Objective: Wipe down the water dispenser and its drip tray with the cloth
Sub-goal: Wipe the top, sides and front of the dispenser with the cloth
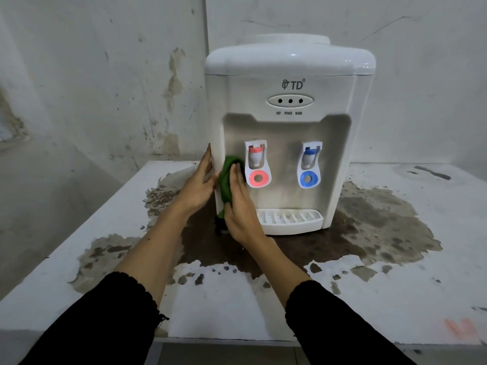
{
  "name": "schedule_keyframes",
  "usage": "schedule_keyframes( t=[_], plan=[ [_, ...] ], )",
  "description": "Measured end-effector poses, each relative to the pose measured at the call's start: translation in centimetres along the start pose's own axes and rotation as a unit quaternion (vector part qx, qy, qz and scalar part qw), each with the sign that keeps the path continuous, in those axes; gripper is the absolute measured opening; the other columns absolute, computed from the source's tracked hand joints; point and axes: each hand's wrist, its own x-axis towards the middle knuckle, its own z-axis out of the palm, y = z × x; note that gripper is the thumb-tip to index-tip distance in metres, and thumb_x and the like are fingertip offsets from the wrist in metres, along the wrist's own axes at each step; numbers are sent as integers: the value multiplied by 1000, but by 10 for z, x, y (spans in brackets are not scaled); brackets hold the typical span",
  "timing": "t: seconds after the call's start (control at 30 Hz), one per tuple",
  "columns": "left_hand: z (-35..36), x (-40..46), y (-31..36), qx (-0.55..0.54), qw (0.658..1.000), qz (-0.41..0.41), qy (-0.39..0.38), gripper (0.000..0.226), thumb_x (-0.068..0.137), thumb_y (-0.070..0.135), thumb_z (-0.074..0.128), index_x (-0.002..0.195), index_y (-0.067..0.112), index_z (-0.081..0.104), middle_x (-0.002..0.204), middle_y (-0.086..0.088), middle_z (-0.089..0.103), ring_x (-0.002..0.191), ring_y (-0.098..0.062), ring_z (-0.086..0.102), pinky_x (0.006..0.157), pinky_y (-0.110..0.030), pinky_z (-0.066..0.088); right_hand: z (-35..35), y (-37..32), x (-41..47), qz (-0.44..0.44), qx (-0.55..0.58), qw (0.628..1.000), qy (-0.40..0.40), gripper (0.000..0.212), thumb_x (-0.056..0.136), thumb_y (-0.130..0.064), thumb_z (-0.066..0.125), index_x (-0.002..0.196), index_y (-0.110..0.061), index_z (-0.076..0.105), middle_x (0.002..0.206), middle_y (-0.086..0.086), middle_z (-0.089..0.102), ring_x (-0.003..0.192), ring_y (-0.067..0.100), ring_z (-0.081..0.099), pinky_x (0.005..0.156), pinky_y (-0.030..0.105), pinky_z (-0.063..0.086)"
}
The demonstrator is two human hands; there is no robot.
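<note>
black sleeves (105, 320) at bottom of frame, both forearms reaching up toward centre. white table (237, 312) w/ big brown worn patch mid-frame. right hand (241, 209) centre, fingers together & flat, pressing green cloth (227, 177) onto front left edge of water dispenser (290, 127), just left of red tap (257, 164); cloth tail hanging down toward table. left hand (199, 185) just left of it, fingers together, flat on dispenser's left side, holding nothing. drip tray (290, 222) at dispenser base, right of right hand, uncovered. blue tap (309, 167) further right. stained wall (105, 75) across upper frame.
</note>
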Motion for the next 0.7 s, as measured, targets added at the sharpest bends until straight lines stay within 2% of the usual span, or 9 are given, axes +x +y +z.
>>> schedule_keyframes(
  t=[0.07,0.13,0.2,0.27,0.33,0.4,0.5,0.57,0.7],
  plan=[
    [-1,0,-1,-22,1000,-5,-2,58,100,23,38,148,41,10,154,0,29,139,-20,32,111,-45,34,-1,-9,10,-23,10,999,37,75,88,8,36,147,-14,-4,158,3,-6,142,8,2,103,4,2],
    [-1,0,1,-20,1000,-6,-1,57,101,19,35,149,37,10,154,-2,27,140,-21,30,111,-36,34,0,-21,22,-38,22,996,74,76,86,10,35,147,-12,-3,158,5,-5,143,11,-2,97,-6,-5],
    [0,0,2,-5,1000,-2,4,55,102,18,32,150,32,10,154,-3,26,140,-20,31,104,-27,36,2,-30,30,-37,36,994,100,73,87,9,35,147,-10,-2,158,4,-5,141,7,-5,94,-10,-7],
    [1,0,1,-6,1000,-1,11,53,102,17,31,149,32,12,154,-3,26,139,-20,31,102,-26,36,4,-32,32,-39,41,991,119,72,88,8,36,147,-11,-1,158,3,-2,136,0,-4,93,-11,-6],
    [0,1,2,-25,999,-3,21,51,102,15,31,148,32,17,153,-3,30,138,-20,33,108,-31,36,8,-23,29,-36,41,991,124,72,88,8,37,148,-12,3,158,2,3,138,1,2,96,-9,-3],
    [-1,2,4,-55,998,-17,25,50,102,12,30,148,30,20,150,-3,35,136,-20,37,109,-35,37,14,-10,16,-11,26,994,108,70,90,6,38,148,-14,3,158,1,5,142,7,7,102,-3,-2],
    [-1,0,10,-71,997,-31,23,51,102,9,30,148,29,21,147,-3,37,132,-19,40,102,-28,40,20,-3,-1,9,21,997,71,72,90,8,36,148,-15,-2,158,0,1,144,13,6,106,9,2],
    [-3,0,11,-81,996,-38,13,51,102,8,29,147,30,22,148,-3,36,134,-21,39,103,-29,39,16,-13,5,-3,22,997,77,74,89,10,35,148,-13,-3,158,1,-3,144,13,4,105,7,4],
    [-14,7,9,-55,997,-57,0,49,102,10,29,146,31,25,151,-7,33,138,-24,35,108,-37,37,-1,-43,38,-20,34,991,126,75,85,11,36,148,-10,1,158,4,0,144,14,2,97,-7,-4]
  ],
)
